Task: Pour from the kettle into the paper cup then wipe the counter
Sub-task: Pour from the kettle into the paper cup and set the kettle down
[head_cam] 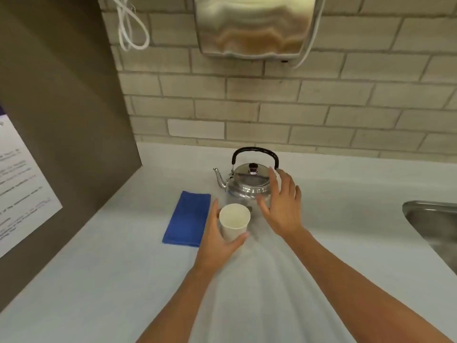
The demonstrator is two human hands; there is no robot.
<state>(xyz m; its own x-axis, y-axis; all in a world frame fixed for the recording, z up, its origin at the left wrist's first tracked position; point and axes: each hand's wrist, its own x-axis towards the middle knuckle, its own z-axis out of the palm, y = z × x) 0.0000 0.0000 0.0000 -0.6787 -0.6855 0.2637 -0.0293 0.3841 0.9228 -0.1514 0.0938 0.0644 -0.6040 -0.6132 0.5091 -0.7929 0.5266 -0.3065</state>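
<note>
A steel kettle (247, 180) with a black arched handle stands on the white counter (103, 280), its spout pointing left. In front of it a white paper cup (234, 222) stands upright and looks empty; my left hand (217, 241) is wrapped around its left and near side. My right hand (282, 206) hovers open beside the kettle's right flank, fingers spread, fingertips near the handle's right base. A folded blue cloth (189, 219) lies flat just left of the cup.
A brick wall backs the counter, with a steel dispenser (252, 26) mounted above the kettle. A brown panel (61, 120) with a paper notice stands on the left. A steel sink (435, 224) is set in at the right edge.
</note>
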